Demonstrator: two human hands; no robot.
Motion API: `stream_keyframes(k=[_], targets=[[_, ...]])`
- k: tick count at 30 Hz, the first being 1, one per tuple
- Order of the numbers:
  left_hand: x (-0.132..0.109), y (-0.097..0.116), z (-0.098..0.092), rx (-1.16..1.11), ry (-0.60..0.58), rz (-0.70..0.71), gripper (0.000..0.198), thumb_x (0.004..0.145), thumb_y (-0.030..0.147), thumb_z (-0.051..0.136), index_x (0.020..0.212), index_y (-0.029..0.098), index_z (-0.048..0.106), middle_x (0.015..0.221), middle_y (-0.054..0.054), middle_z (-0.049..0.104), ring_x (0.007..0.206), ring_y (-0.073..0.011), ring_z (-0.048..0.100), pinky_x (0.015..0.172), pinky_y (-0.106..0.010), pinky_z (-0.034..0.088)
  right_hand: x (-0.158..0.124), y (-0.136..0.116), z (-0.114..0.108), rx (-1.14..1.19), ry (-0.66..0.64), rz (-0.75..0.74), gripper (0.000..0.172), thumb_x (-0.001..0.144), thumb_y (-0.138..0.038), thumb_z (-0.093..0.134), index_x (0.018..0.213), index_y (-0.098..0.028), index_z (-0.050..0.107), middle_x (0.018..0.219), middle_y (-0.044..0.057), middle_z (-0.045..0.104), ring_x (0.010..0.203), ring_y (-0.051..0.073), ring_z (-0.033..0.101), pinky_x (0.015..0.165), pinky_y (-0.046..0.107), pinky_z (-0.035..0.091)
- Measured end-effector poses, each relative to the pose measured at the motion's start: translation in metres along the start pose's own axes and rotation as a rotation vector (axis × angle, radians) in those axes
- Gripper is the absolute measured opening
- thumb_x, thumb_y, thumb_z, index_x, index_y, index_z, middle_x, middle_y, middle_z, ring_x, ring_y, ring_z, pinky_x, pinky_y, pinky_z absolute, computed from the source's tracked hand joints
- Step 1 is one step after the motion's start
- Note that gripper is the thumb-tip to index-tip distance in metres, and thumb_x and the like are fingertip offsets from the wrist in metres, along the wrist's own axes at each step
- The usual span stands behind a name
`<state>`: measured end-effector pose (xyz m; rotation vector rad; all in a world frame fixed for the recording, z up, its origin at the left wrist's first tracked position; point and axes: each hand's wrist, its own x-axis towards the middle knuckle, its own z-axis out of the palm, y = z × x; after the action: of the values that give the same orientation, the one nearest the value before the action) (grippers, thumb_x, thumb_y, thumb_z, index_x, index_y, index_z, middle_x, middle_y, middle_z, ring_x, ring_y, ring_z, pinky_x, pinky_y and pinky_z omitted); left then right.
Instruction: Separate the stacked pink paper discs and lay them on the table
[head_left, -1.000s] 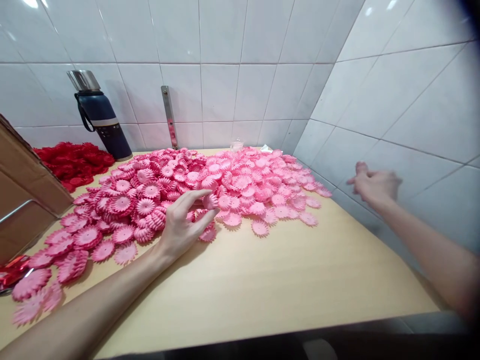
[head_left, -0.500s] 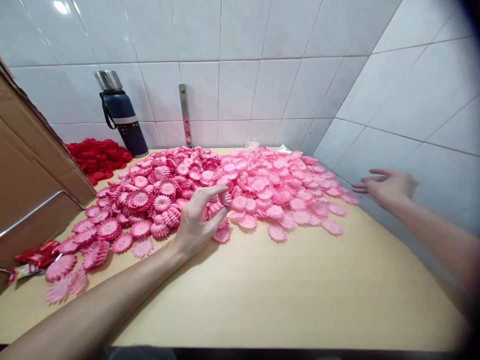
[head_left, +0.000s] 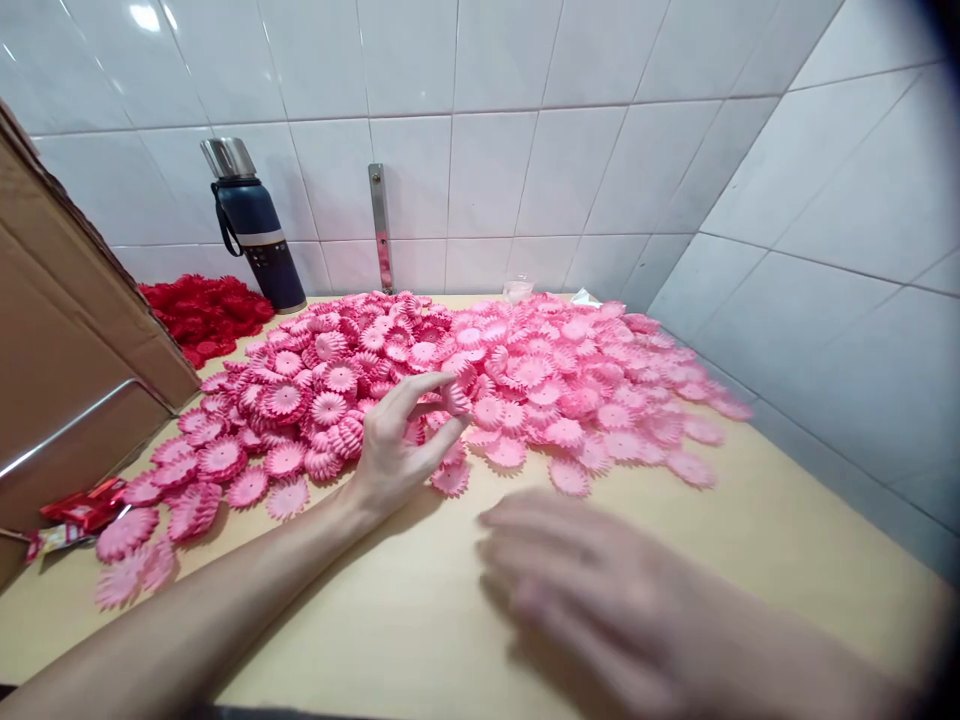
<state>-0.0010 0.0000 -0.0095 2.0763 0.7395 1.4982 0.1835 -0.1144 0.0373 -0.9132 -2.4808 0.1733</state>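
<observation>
My left hand [head_left: 401, 430] is closed in a pinch, thumb and fingertips on a small pink scalloped flower disc [head_left: 456, 398], seen partly edge-on. Whether it is one disc or a few together is hard to tell. Just behind lies a wide pile of flower discs, deep pink ones [head_left: 330, 375] to the left and paler ones [head_left: 577, 375] to the right. My right hand [head_left: 592, 590], blurred by motion, is over the bare front of the table, its fingers loosely stretched out and nothing visible in them.
A dark blue flask [head_left: 259, 230] leans near the tiled wall beside a heap of red pieces [head_left: 206, 315]. A cardboard box [head_left: 82, 310] stands at the left, with red wrappers [head_left: 86, 508] below it. A metal strip [head_left: 380, 225] and a small clear cup [head_left: 518, 288] are at the back.
My right hand has swung from beside the right wall inward and down over the table front. The left hand keeps its pinch on the disc. The view has shifted slightly.
</observation>
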Motion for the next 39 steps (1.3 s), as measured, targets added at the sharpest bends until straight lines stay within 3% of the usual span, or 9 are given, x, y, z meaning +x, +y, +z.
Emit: stream_keyframes(k=[2, 4, 9, 12, 16, 23, 26, 33, 39], targets=[[-0.001, 0.002, 0.002, -0.107, -0.055, -0.048, 0.038, 0.083, 0.018, 0.069, 0.12, 0.019, 0.059, 0.113, -0.007, 0.065, 0.096, -0.0162, 0.068, 0.085, -0.029, 0.062, 0.0, -0.02, 0.02, -0.083, -0.23, -0.243, 0.034, 0.1, -0.024, 0.04, 0.123, -0.01, 0.062, 0.126, 0.011, 0.067, 0.119, 0.022, 0.06, 0.106, 0.032, 0.046], [-0.002, 0.004, 0.003, -0.168, -0.142, -0.098, 0.038, 0.085, 0.021, 0.068, 0.121, 0.019, 0.058, 0.114, -0.008, 0.064, 0.098, -0.0172, 0.068, 0.083, -0.027, 0.063, 0.001, -0.026, 0.032, -0.114, -0.314, -0.276, 0.041, 0.101, -0.018, 0.034, 0.137, -0.004, 0.049, 0.143, 0.015, 0.052, 0.133, 0.025, 0.049, 0.112, 0.034, 0.04], [-0.001, 0.007, 0.002, -0.068, -0.232, -0.133, 0.035, 0.085, 0.026, 0.068, 0.118, 0.016, 0.059, 0.105, -0.009, 0.066, 0.098, -0.0185, 0.067, 0.074, -0.023, 0.062, 0.005, -0.015, 0.031, 0.154, -0.505, 0.0, 0.065, 0.101, -0.049, 0.031, 0.151, -0.007, 0.028, 0.156, 0.014, 0.02, 0.147, 0.027, 0.019, 0.122, 0.043, 0.019], [0.0, 0.007, 0.002, -0.038, -0.209, -0.155, 0.033, 0.086, 0.026, 0.066, 0.116, 0.015, 0.059, 0.104, -0.009, 0.067, 0.095, -0.0179, 0.067, 0.073, -0.023, 0.062, -0.001, -0.007, 0.024, 0.202, -0.484, 0.189, 0.067, 0.1, -0.048, 0.035, 0.153, -0.009, 0.022, 0.158, 0.013, 0.012, 0.148, 0.028, 0.012, 0.123, 0.045, 0.013], [0.001, 0.007, 0.002, -0.016, -0.197, -0.172, 0.031, 0.086, 0.026, 0.066, 0.114, 0.015, 0.059, 0.102, -0.008, 0.068, 0.091, -0.0163, 0.068, 0.074, -0.024, 0.061, -0.021, 0.004, 0.023, 0.105, -0.438, 0.299, 0.065, 0.101, -0.048, 0.03, 0.154, -0.014, 0.012, 0.16, 0.008, 0.003, 0.149, 0.027, 0.007, 0.122, 0.048, 0.014], [0.002, 0.008, 0.003, 0.029, -0.218, -0.188, 0.03, 0.086, 0.028, 0.065, 0.111, 0.012, 0.061, 0.097, -0.009, 0.069, 0.088, -0.0175, 0.069, 0.077, -0.028, 0.062, -0.06, 0.032, 0.016, -0.048, -0.406, 0.549, 0.064, 0.1, -0.05, 0.028, 0.154, -0.028, 0.001, 0.161, -0.002, 0.0, 0.149, 0.027, 0.008, 0.119, 0.054, 0.018], [0.002, 0.008, 0.003, 0.052, -0.215, -0.185, 0.031, 0.085, 0.029, 0.065, 0.111, 0.012, 0.061, 0.096, -0.009, 0.069, 0.086, -0.0181, 0.069, 0.077, -0.03, 0.062, -0.071, 0.042, 0.013, -0.108, -0.392, 0.636, 0.064, 0.1, -0.051, 0.024, 0.154, -0.027, 0.001, 0.161, -0.003, 0.0, 0.149, 0.027, 0.006, 0.118, 0.054, 0.016], [0.002, 0.008, 0.003, 0.053, -0.214, -0.199, 0.033, 0.085, 0.029, 0.065, 0.113, 0.013, 0.061, 0.099, -0.009, 0.068, 0.084, -0.0175, 0.07, 0.077, -0.031, 0.062, -0.1, 0.045, 0.009, -0.153, -0.358, 0.682, 0.067, 0.097, -0.054, 0.031, 0.153, -0.035, -0.001, 0.161, -0.007, 0.003, 0.148, 0.029, 0.013, 0.116, 0.056, 0.019], [0.002, 0.01, 0.003, 0.035, -0.222, -0.192, 0.032, 0.085, 0.029, 0.065, 0.112, 0.012, 0.061, 0.095, -0.009, 0.068, 0.083, -0.0168, 0.069, 0.077, -0.029, 0.062, -0.141, 0.054, 0.009, -0.237, -0.266, 0.655, 0.066, 0.097, -0.05, 0.032, 0.154, -0.033, 0.003, 0.161, -0.003, 0.011, 0.146, 0.032, 0.022, 0.113, 0.057, 0.026]])
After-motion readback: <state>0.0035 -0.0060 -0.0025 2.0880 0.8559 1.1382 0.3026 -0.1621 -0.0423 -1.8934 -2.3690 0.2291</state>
